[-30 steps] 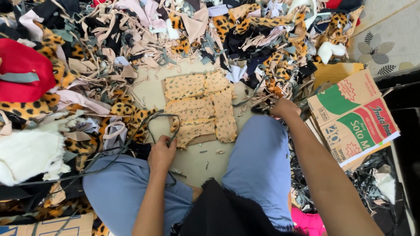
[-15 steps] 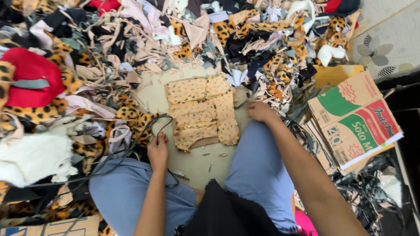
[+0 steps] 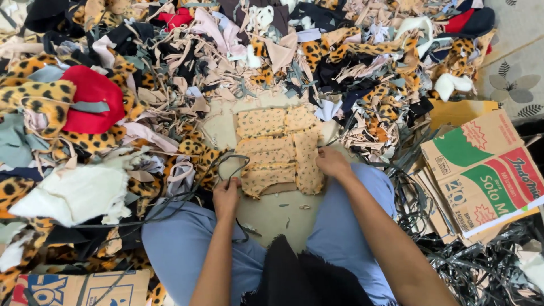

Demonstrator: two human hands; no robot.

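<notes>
A stack of tan fabric pieces with small dark spots (image 3: 272, 150) lies on the pale floor between my knees. My right hand (image 3: 332, 162) rests on the right-hand strip of that stack, fingers pinched on its edge. Just left of the stack's lower corner, my left hand (image 3: 226, 196) is curled around a thin dark strap (image 3: 241, 160). The strap loops up above the hand and trails down over my left leg. My legs are in light blue trousers (image 3: 175, 249).
Heaps of fabric scraps ring the spot: leopard print (image 3: 39, 96), a red piece (image 3: 93, 90), white cloth (image 3: 73, 192), beige strips. A printed cardboard box (image 3: 487, 170) and black tangled straps (image 3: 481, 266) lie at right. Another carton (image 3: 79, 289) sits bottom left.
My right hand came in from the right, by the box, and settled on the stack's right edge. My left hand stayed by the strap, shifting slightly.
</notes>
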